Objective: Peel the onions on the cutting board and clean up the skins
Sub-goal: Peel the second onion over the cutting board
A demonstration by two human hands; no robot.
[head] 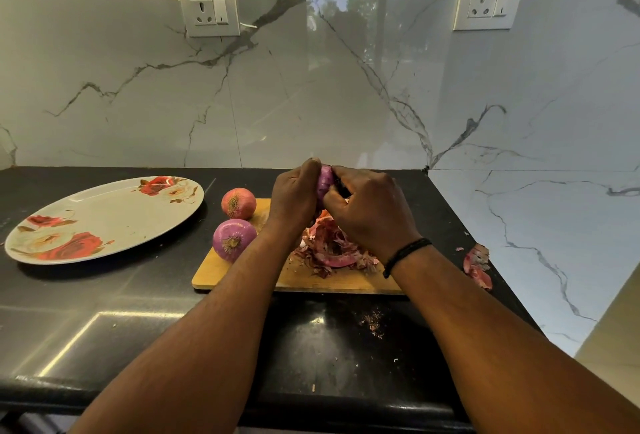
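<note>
Above the wooden cutting board [221, 272] my left hand [294, 196] grips a purple onion [325, 181] from the left. My right hand [370, 206] curls against its right side, with something dark and thin showing between the fingers and the onion. A heap of loose onion skins [332, 246] lies on the board under my hands. A peeled purple onion [232, 239] rests on the board's left edge. An orange-skinned onion [239, 203] sits just behind it at the board's far left corner.
A large oval plate with red roses [104, 222] lies on the black counter [104, 312] to the left. More skin scraps [478, 265] lie at the counter's right edge by the marble side wall. Small flakes [372, 322] dot the counter in front of the board.
</note>
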